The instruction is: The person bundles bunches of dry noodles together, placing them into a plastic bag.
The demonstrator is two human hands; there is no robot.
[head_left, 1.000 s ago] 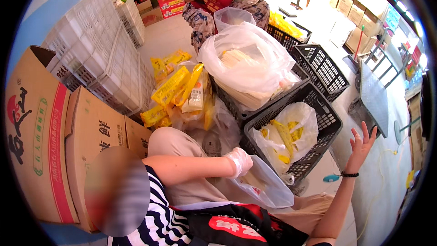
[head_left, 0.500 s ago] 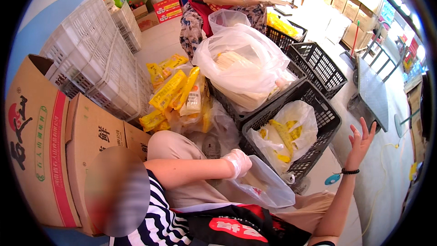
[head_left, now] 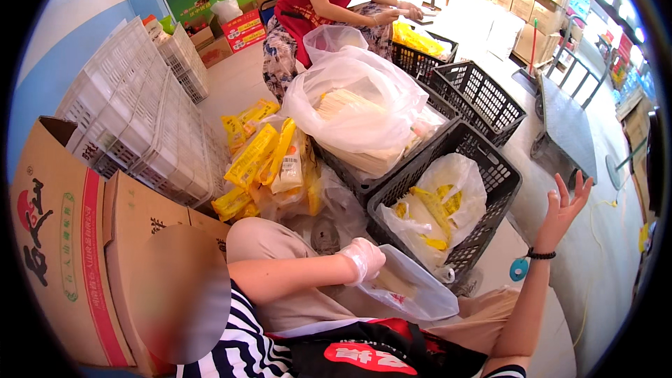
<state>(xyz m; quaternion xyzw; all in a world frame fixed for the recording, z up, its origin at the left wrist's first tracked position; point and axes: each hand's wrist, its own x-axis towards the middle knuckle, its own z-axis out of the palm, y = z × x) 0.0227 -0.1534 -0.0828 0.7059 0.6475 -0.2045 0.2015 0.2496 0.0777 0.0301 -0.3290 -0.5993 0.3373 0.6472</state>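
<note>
My left hand (head_left: 365,260), in a thin clear glove, is closed in a fist at the rim of a translucent plastic bag (head_left: 428,292) across my lap. Its fingertips are partly hidden; the bag's edge runs into them. Something pale lies inside the bag. My right hand (head_left: 564,208) is raised off to the right, fingers spread and holding nothing. A dark bead bracelet (head_left: 541,254) circles that wrist, beside a round blue tag (head_left: 519,269). Nearest ahead is a black crate (head_left: 481,218) holding a clear bag (head_left: 465,180) of yellow-and-white packets.
A large clear bag (head_left: 329,77) of pale sticks fills another crate. Yellow packets (head_left: 253,154) are heaped left of it. White crates (head_left: 150,108) and cardboard boxes (head_left: 52,238) stand left. A co-worker (head_left: 325,0) sits ahead, holding something thin. A flat cart (head_left: 570,126) stands right.
The view has shifted slightly. My left fist sits a little lower at the bag's rim, and my raised right hand appears farther right. The co-worker's hands have changed position around a thin item.
</note>
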